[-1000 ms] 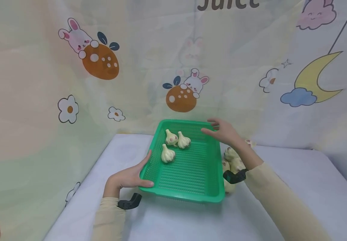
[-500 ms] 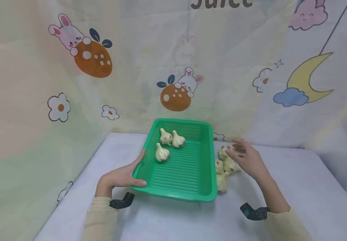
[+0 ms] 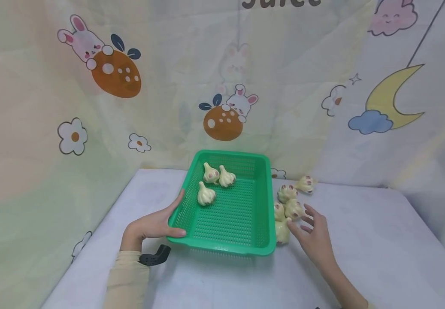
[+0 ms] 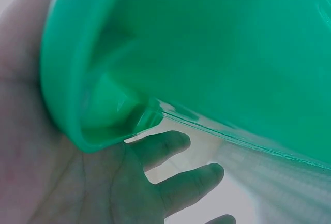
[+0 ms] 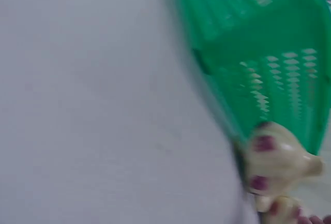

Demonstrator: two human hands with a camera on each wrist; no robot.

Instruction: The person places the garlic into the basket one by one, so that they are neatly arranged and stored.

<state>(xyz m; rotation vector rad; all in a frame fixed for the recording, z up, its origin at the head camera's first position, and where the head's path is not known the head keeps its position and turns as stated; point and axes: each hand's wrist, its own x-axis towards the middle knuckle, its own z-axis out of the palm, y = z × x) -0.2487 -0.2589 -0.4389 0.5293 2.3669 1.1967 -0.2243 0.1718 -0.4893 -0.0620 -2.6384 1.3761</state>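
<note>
My left hand (image 3: 155, 224) holds the near left corner of a green plastic basket (image 3: 228, 223), thumb over the rim. In the left wrist view its other fingers (image 4: 189, 188) reach out under the basket. Three garlic bulbs (image 3: 206, 195) lie inside, toward the far left. Right of the basket, several more garlic bulbs (image 3: 294, 209) cluster against its side. My right hand (image 3: 316, 238) is beside them, fingers spread and slightly bent, the thumb tip right at the stem of the nearest bulb (image 3: 282, 232). The right wrist view shows a purple-spotted bulb (image 5: 276, 157) before the basket wall.
One garlic bulb (image 3: 306, 184) lies at the back of the white-covered table (image 3: 380, 240), by the printed backdrop curtain (image 3: 295, 107). The curtain stands right behind the table and along its left side.
My right hand has come away from above the basket's far right corner, rightward and down to the garlic bulbs outside. The left hand keeps its hold; the view has shifted slightly.
</note>
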